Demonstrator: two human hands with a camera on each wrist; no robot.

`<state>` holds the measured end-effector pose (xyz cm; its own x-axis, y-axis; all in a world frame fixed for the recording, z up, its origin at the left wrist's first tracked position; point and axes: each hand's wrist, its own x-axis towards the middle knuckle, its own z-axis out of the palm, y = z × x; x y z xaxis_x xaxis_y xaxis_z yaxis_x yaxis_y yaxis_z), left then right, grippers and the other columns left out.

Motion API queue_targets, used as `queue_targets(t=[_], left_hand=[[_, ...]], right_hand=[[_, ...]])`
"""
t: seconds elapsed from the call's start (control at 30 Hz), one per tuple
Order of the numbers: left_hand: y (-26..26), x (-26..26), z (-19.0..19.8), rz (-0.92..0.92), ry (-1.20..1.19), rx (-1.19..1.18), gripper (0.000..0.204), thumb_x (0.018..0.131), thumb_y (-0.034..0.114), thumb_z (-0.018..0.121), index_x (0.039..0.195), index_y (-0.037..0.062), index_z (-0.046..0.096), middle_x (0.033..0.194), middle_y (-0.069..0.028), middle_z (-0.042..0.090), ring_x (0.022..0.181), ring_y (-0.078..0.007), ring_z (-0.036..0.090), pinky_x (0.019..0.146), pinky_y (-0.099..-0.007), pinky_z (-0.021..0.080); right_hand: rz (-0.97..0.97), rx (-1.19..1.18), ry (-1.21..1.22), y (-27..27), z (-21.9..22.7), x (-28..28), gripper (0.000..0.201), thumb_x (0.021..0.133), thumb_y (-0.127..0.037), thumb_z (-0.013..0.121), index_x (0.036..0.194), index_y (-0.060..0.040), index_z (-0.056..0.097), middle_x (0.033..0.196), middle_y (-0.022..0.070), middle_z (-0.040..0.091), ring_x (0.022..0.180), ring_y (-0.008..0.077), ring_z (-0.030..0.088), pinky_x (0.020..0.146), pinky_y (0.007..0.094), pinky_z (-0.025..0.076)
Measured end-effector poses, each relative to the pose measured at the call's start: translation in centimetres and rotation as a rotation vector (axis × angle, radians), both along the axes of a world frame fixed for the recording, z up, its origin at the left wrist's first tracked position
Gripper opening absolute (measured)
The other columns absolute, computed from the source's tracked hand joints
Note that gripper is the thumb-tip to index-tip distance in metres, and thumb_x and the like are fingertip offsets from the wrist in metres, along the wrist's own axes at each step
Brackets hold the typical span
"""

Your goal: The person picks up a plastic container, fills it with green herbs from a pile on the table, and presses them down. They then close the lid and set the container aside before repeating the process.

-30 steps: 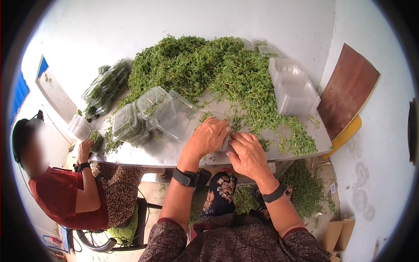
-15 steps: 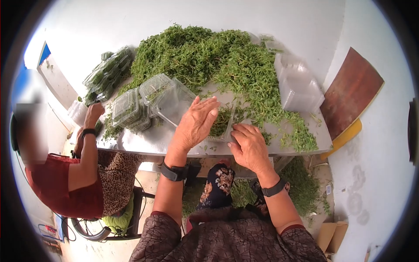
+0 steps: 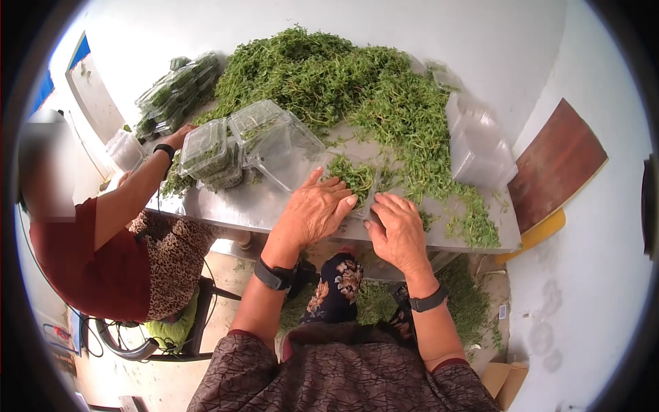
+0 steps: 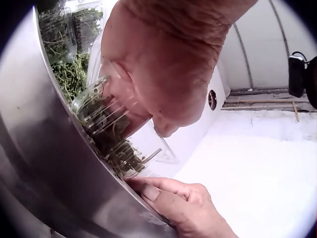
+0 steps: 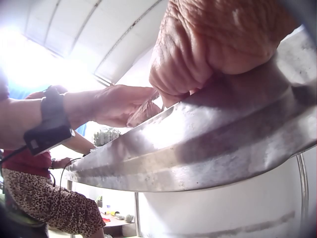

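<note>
Green sprigs (image 3: 355, 173) in a clear tray (image 3: 373, 189), head view. Where's the tray?

— Near edge of the steel table (image 3: 233, 209), between both hands. Sprig pile (image 3: 329, 82) behind it, lidded boxes (image 3: 204, 147) left, nested empty containers (image 3: 484, 154) right.

— Hands?

— Left hand (image 3: 312, 211): fingers fairly straight, thumb set apart, at the tray's left side. Right hand (image 3: 398, 233): fingers close together, slightly bent, thumb apart, at the right side by the near corner.

— Anyone else?

— Yes, a person in a red top (image 3: 75, 254), seated left, one arm reaching over the table.

— Left wrist view?

— Tray wall close up, sprigs visible through the plastic. Left hand leans over it, fingers reaching in behind the wall. Right hand low at the tray's end, thumb and fingers near each other. Can't tell if it grips.

— Right wrist?

— Right hand at the table rim, fingers bent down; tips hidden. Left hand beyond, fingers extended by clear plastic. Tray contents not readable there.
</note>
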<state>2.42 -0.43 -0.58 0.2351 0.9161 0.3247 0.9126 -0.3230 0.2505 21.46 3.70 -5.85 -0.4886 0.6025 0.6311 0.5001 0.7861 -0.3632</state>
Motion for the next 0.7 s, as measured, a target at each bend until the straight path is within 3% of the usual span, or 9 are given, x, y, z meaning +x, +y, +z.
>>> queue_targets(t=[0.1, 0.17, 0.2, 0.27, 0.4, 0.57, 0.7], left_hand=[[-0.1, -0.2, -0.3, -0.013, -0.011, -0.005, 0.045, 0.098, 0.034, 0.039, 0.113, -0.0016, 0.062, 0.119, -0.0178, 0.061, 0.122, -0.0326, 0.049, 0.113, -0.0474, 0.022], [-0.4, -0.7, -1.0, -0.087, -0.212, 0.205, 0.045, 0.098, 0.034, 0.038, 0.114, -0.0019, 0.061, 0.122, -0.0178, 0.059, 0.123, -0.0327, 0.048, 0.114, -0.0476, 0.02], [-0.7, -0.8, -1.0, -0.081, -0.219, 0.207, 0.045, 0.098, 0.034, 0.038, 0.114, -0.0019, 0.061, 0.122, -0.0178, 0.059, 0.123, -0.0327, 0.048, 0.114, -0.0476, 0.02], [-1.5, -1.0, -1.0, -0.097, -0.15, 0.424, 0.041, 0.094, 0.031, 0.046, 0.113, -0.0016, 0.061, 0.119, -0.0192, 0.06, 0.121, -0.0323, 0.05, 0.113, -0.0478, 0.023], [-2.4, -1.5, -2.1, -0.036, -0.04, 0.469, 0.034, 0.088, 0.028, 0.055, 0.105, -0.0012, 0.063, 0.109, -0.0178, 0.064, 0.117, -0.0306, 0.054, 0.113, -0.048, 0.024], [-2.0, -1.4, -2.5, -0.031, -0.061, 0.311, 0.022, 0.077, 0.018, 0.068, 0.091, 0.0015, 0.063, 0.092, -0.0127, 0.066, 0.109, -0.0266, 0.057, 0.113, -0.0475, 0.023], [-2.0, -0.9, -2.6, -0.042, -0.069, 0.393, 0.025, 0.077, 0.018, 0.068, 0.094, 0.0009, 0.063, 0.098, -0.0142, 0.065, 0.111, -0.0277, 0.055, 0.113, -0.0477, 0.023]], right_hand=[[0.008, 0.016, -0.005, 0.1, 0.0, 0.0, 0.027, 0.074, -0.014, 0.066, 0.094, 0.0042, 0.064, 0.112, 0.0184, 0.062, 0.112, 0.0326, 0.054, 0.099, 0.0433, 0.039], [0.006, 0.013, -0.009, 0.1, 0.1, 0.0, 0.028, 0.074, -0.014, 0.067, 0.096, 0.0045, 0.064, 0.112, 0.0182, 0.062, 0.111, 0.0329, 0.054, 0.098, 0.0435, 0.039], [0.012, 0.014, -0.017, 0.1, 0.1, 0.0, 0.028, 0.074, -0.014, 0.067, 0.096, 0.0045, 0.064, 0.112, 0.0182, 0.062, 0.111, 0.0329, 0.054, 0.098, 0.0435, 0.039], [0.022, 0.004, -0.01, 0.1, 0.1, 0.0, 0.029, 0.074, -0.013, 0.067, 0.097, 0.0044, 0.064, 0.113, 0.0178, 0.062, 0.112, 0.0332, 0.054, 0.098, 0.0434, 0.04], [0.008, 0.026, -0.01, 0.2, -0.3, -0.1, 0.029, 0.074, -0.013, 0.067, 0.097, 0.0043, 0.064, 0.113, 0.0175, 0.062, 0.112, 0.0337, 0.053, 0.098, 0.0431, 0.04], [0.0, 0.028, -0.01, 0.1, -0.2, -0.1, 0.029, 0.075, -0.014, 0.067, 0.098, 0.0042, 0.064, 0.114, 0.0177, 0.062, 0.112, 0.034, 0.053, 0.098, 0.0433, 0.039], [0.003, 0.035, -0.036, 0.2, -0.1, 0.0, 0.029, 0.076, -0.014, 0.067, 0.098, 0.0039, 0.064, 0.114, 0.0178, 0.062, 0.112, 0.034, 0.054, 0.098, 0.0434, 0.039]])
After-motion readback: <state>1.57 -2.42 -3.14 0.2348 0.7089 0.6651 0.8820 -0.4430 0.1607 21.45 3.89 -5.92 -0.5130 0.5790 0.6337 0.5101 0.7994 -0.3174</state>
